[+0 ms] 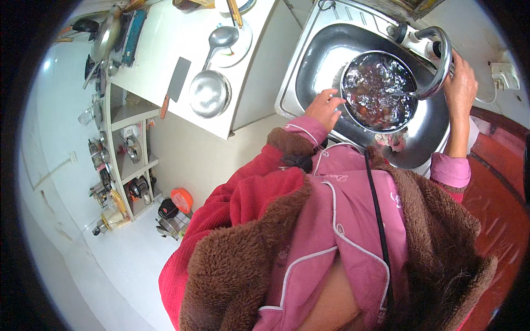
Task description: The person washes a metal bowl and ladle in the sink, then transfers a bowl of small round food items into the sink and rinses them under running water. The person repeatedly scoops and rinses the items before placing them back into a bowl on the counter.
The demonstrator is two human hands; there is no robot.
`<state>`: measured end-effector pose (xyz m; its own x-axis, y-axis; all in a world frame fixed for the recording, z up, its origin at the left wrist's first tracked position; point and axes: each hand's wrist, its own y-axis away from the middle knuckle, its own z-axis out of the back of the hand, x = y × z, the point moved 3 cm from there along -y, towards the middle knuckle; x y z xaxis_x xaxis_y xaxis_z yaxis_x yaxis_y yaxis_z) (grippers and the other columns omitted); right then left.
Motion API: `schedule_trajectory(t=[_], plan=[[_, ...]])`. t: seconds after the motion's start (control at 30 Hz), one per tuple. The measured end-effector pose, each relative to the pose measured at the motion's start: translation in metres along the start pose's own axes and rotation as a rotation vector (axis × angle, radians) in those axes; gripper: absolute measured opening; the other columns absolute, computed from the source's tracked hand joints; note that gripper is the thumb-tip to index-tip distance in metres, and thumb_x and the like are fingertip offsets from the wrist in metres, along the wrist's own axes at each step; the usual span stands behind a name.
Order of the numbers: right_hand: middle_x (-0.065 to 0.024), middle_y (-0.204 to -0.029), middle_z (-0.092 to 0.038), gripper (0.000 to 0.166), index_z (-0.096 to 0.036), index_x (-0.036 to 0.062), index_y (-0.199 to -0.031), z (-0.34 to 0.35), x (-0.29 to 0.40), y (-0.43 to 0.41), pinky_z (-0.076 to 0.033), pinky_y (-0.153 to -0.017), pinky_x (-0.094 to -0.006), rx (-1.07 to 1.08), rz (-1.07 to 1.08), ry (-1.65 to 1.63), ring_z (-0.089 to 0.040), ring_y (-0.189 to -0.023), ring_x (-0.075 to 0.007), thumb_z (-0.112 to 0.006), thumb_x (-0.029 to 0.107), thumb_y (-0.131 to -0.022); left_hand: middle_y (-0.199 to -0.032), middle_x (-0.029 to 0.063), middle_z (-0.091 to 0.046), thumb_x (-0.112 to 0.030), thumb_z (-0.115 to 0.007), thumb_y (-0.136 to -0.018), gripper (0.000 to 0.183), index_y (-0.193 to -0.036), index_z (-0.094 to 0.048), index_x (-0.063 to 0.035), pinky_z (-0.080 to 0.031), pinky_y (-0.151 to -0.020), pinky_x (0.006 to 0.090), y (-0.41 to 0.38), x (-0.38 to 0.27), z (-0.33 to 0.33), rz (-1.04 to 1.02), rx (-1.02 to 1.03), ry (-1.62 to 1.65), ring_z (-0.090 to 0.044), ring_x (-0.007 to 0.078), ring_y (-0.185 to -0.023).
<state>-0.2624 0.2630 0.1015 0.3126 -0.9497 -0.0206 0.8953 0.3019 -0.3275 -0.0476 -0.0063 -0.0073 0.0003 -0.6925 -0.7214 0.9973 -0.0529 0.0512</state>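
A round metal pot (342, 89) stands in the stainless steel sink (308, 62), filled with water over dark and reddish pieces I cannot identify. The curved spout of a chrome faucet (446, 53) reaches over it, and water runs in, rippling the surface. My right hand (461, 85) is at the faucet's handle beside the wall; the spout partly hides its fingers. Close to the pot's near-left rim hovers my left hand (327, 108), fingers apart and holding nothing. A wet pinkish cloth or scrap (393, 140) lies in the sink beside the pot.
On the white counter (161, 37) at left are a cleaver (179, 78), a metal ladle (223, 39), a metal bowl (210, 94), and a plate (244, 45) near chopsticks (235, 12). Shelves (132, 116) hold kitchenware. A wall socket with plug (504, 75) is right of the faucet.
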Motion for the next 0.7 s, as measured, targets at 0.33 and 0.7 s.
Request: schedule_trajectory(t=[0.33, 0.7], plan=[[-0.0226, -0.088, -0.065, 0.055, -0.033, 0.0133, -0.136, 0.021, 0.045, 0.025, -0.049, -0.064, -0.0440, 0.147, -0.188, -0.280, -0.064, -0.075, -0.0386, -0.055, 0.030, -0.088, -0.120, 0.0168, -0.048, -0.006, -0.065, -0.076, 0.031, -0.107, -0.060, -0.0086, -0.043, -0.092, 0.0378, -0.004, 0.001, -0.008, -0.005, 0.005, 0.074, -0.050, 0.0339, -0.110], [-0.0166, -0.112, -0.059, 0.043, -0.048, 0.0025, -0.125, -0.096, 0.031, 0.121, -0.042, -0.093, -0.0328, 0.543, -0.357, -0.866, -0.057, -0.106, -0.0265, -0.060, 0.015, -0.086, -0.125, 0.0176, -0.048, -0.006, -0.064, -0.077, 0.036, -0.113, -0.058, -0.0058, -0.044, -0.091, 0.0367, -0.040, -0.021, -0.028, -0.063, -0.041, 0.088, -0.052, 0.0314, -0.109]])
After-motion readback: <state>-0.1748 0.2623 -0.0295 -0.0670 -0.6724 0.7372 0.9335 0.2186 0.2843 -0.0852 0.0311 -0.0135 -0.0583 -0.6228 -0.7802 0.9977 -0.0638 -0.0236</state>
